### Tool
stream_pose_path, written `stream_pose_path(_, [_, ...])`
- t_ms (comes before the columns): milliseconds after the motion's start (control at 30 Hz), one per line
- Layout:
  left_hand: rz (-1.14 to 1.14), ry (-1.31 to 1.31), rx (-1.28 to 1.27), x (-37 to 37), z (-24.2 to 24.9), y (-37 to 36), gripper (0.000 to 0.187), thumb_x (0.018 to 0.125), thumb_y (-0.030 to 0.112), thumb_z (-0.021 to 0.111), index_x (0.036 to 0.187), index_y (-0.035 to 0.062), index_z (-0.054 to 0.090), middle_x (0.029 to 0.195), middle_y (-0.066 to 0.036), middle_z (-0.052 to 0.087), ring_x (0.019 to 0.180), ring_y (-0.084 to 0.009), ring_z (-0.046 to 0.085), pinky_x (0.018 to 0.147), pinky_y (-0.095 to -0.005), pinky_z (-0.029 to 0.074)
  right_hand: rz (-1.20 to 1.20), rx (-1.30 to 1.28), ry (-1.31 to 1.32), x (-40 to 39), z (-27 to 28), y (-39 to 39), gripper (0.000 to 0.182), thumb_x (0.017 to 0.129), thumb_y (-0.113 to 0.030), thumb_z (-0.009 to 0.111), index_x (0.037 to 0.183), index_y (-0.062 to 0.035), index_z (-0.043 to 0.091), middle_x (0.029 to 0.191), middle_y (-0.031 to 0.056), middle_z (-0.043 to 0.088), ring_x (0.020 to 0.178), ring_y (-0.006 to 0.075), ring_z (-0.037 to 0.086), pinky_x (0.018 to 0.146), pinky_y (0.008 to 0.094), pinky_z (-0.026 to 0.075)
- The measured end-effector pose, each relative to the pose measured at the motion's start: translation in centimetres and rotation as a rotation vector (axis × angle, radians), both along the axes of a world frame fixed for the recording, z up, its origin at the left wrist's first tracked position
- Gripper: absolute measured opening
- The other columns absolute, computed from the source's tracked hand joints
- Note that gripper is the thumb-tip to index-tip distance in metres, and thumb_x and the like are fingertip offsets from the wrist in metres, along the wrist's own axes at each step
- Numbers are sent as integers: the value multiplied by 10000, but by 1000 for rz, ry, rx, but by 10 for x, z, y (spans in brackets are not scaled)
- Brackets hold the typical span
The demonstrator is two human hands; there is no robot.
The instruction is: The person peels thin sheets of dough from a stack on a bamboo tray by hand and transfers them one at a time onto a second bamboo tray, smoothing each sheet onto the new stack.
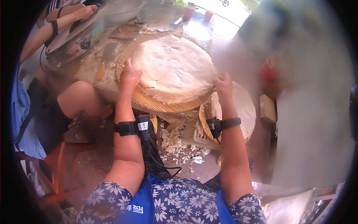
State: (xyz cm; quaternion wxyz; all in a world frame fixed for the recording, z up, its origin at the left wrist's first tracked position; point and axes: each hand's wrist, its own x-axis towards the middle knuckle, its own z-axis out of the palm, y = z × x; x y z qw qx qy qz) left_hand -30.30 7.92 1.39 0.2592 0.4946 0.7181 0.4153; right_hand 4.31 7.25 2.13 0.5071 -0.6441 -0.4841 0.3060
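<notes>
Grip: left hand point(129, 76) and right hand point(223, 86) pressed at opposite edges of the round white slab point(173, 67), fingers curled on its rim. Slab lies on a woven tray point(149, 101) on the table point(93, 69). Likely soft, crumbly, fairly heavy; best supported through the tray.

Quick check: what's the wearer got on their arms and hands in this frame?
Both hands bare, no gloves. Left hand: black wrist strap carrying a small black unit with a white tag bearing a mark, and a black cable trailing down. Right hand: a similar black strap and unit. Short sleeves, dark blue with white flowers.
</notes>
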Motion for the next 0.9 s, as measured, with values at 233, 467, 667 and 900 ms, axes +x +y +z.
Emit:
stream_pose_path(233, [-6, 48, 8, 2, -1, 0, 653, 693, 157, 579, 1305, 57, 373, 1096, -263, 595, 1023, -400, 578, 881, -427, 455, -26, 208, -245, -1, 2, -23, 388, 819, -111, 581, 1187, 7, 542, 1035, 161, 635, 875, 216, 623, 805, 323, 481])
stream_pose_path(467, [-7, 204, -126, 10, 20, -10, 609, 725, 147, 589, 1296, 79, 388, 1088, -242, 603, 1013, -403, 578, 860, -455, 459, 129, 197, -746, -20, -2, -32, 313, 774, -112, 591, 1071, -16, 618, 1041, 204, 619, 981, 369, 576, 854, 419, 462])
stream_pose_path(667, [53, 353, -84, 16, 35, -26, 619, 700, 149, 618, 1289, 97, 437, 1150, -198, 572, 1037, -372, 563, 882, -442, 453, 76, 291, -670, -27, 9, -43, 305, 761, -40, 566, 1057, -50, 639, 1047, 185, 617, 1002, 352, 568, 870, 391, 456])
stream_pose_path(900, [68, 383, 307, 18, 12, -6, 455, 720, 131, 605, 1170, 76, 564, 1114, -190, 584, 1012, -357, 568, 894, -417, 441, 410, 488, -1057, -48, 21, -77, 285, 776, -40, 537, 1033, -110, 637, 1053, 93, 620, 1039, 288, 554, 913, 392, 422])
